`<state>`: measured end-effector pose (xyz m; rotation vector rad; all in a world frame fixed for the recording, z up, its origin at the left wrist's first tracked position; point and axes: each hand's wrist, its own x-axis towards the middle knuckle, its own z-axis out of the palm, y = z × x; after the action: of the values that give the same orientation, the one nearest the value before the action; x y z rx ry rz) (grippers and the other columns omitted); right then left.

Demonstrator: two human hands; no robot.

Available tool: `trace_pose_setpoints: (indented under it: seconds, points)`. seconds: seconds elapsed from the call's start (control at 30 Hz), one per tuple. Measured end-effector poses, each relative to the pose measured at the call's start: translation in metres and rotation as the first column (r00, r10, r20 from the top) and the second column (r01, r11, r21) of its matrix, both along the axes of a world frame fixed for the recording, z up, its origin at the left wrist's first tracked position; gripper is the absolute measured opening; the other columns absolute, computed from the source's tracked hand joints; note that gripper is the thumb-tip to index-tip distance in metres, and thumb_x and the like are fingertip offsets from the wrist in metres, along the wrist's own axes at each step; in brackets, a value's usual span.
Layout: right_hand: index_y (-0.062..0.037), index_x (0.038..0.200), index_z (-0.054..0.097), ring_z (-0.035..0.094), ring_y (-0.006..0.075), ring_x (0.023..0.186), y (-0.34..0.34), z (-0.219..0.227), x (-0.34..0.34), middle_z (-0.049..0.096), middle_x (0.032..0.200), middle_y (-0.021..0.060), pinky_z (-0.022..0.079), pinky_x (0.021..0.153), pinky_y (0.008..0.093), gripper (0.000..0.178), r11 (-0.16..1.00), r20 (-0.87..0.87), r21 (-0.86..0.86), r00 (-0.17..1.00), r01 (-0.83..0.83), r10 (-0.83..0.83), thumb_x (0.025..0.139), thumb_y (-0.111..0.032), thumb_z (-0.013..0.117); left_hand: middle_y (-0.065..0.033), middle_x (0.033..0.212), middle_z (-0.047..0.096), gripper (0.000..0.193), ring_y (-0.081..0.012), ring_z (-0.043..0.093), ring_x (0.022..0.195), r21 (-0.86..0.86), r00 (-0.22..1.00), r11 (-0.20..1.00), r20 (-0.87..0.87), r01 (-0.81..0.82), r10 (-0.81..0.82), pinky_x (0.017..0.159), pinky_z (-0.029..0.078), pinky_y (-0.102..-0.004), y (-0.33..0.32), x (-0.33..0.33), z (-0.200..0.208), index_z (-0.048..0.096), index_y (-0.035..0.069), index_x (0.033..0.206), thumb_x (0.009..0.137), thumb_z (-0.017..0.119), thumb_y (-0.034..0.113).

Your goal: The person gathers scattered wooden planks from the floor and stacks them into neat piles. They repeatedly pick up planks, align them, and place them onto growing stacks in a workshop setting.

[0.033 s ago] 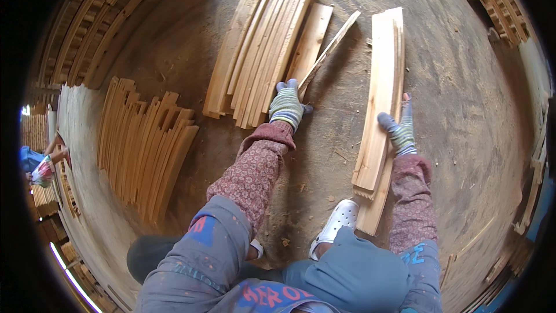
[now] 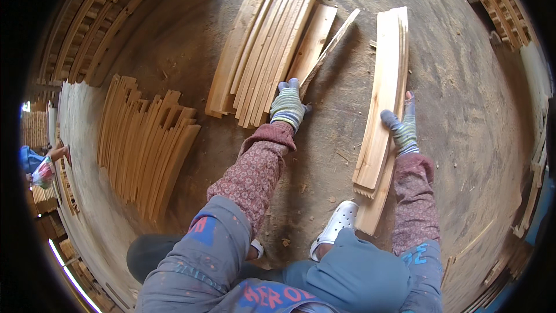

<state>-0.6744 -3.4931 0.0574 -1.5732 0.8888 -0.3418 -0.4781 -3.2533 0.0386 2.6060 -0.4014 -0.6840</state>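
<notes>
My left hand (image 2: 288, 106), in a striped knit glove, is closed about the near end of a wooden board (image 2: 314, 37). That board lies along the right side of a bundle of upright-edged boards (image 2: 269, 52). A thin rough-edged wooden strip (image 2: 333, 49) slants away from the same hand, its near end hidden behind the fingers. My right hand (image 2: 403, 130), gloved alike, grips a small stack of long boards (image 2: 379, 95), thumb on the top face and fingers along the right side. The lowest board of this stack sticks out toward me, with a jagged end.
Another pile of boards (image 2: 145, 145) lies on the dusty floor (image 2: 457, 110) at the left. Slatted wood stacks (image 2: 492, 0) line the far edges. At the far left is another person's arm (image 2: 59, 153). My white clog (image 2: 339, 222) stands near the right-hand stack.
The stack under my right hand has shifted slightly to the right along with the hand. The bundle by my left hand sits a touch farther right. The other person's arm has moved.
</notes>
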Motion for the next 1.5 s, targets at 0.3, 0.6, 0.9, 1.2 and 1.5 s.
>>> trace_pose_setpoints:
  seconds: [0.3, 0.6, 0.9, 1.2, 1.5]
  points:
    - [-0.0170, 0.166, 0.005, 0.040, 0.0465, 0.146, 0.060, 0.018, 0.182, 0.036, 0.159, 0.0320, 0.035, 0.123, 0.0524, 0.148, 0.972, -0.485, -0.156, 0.871, -0.178, 0.082, 0.057, -0.061, 0.094, -0.0225, 0.127, 0.067, 0.061, -0.0351, 0.066, 0.118, -0.366, 0.991, 0.922, -0.009, -0.127, 0.133, 0.101, 0.054, -0.0414, 0.049, 0.059, 0.032, 0.059, 0.003, 0.138, 0.085, 0.083, 0.023]
    - [-0.0023, 0.161, -0.016, 0.047, 0.0300, 0.143, 0.129, -0.044, 0.216, 0.046, 0.154, 0.0252, 0.031, 0.123, 0.0319, 0.155, 0.936, -0.346, -0.070, 0.888, -0.345, 0.302, 0.062, -0.025, 0.101, -0.0223, 0.132, 0.068, 0.056, -0.0353, 0.063, 0.124, -0.169, 0.906, 0.890, -0.041, -0.422, 0.422, 0.105, 0.048, -0.0424, 0.138, 0.227, 0.008, 0.060, 0.004, 0.141, 0.098, 0.062, 0.041]
    - [-0.0010, 0.155, 0.039, 0.053, 0.0314, 0.135, 0.099, -0.035, 0.210, 0.057, 0.146, 0.0201, 0.036, 0.118, 0.0388, 0.108, 0.930, -0.198, 0.281, 0.934, -0.238, 0.299, 0.074, -0.045, 0.094, -0.0212, 0.142, 0.058, 0.095, -0.0255, 0.060, 0.123, -0.327, 0.912, 0.860, -0.264, -0.391, 0.314, 0.103, 0.050, -0.0369, 0.143, 0.227, -0.008, 0.037, -0.003, 0.156, 0.091, 0.073, 0.056]
    - [0.0093, 0.144, 0.045, 0.065, 0.0326, 0.118, 0.103, -0.064, 0.238, 0.064, 0.131, 0.0266, 0.051, 0.105, 0.0373, 0.101, 0.969, -0.328, 0.041, 0.913, -0.244, 0.244, 0.071, -0.039, 0.096, -0.0270, 0.133, 0.065, 0.105, -0.0358, 0.066, 0.119, -0.163, 0.829, 0.866, -0.416, -0.473, 0.374, 0.105, 0.051, -0.0432, 0.121, 0.239, -0.023, 0.053, -0.005, 0.143, 0.070, 0.089, 0.062]
    - [0.0014, 0.133, 0.056, 0.068, 0.0252, 0.097, 0.032, -0.049, 0.177, 0.068, 0.113, 0.0127, 0.058, 0.091, 0.0368, 0.058, 0.871, 0.044, 0.445, 0.977, -0.207, 0.210, 0.082, -0.005, 0.084, -0.0211, 0.108, 0.075, 0.084, -0.0299, 0.074, 0.095, -0.436, 0.740, 0.623, -0.551, -0.649, 0.385, 0.091, 0.060, -0.0401, 0.097, 0.078, -0.005, 0.069, -0.004, 0.119, 0.058, 0.101, 0.044]
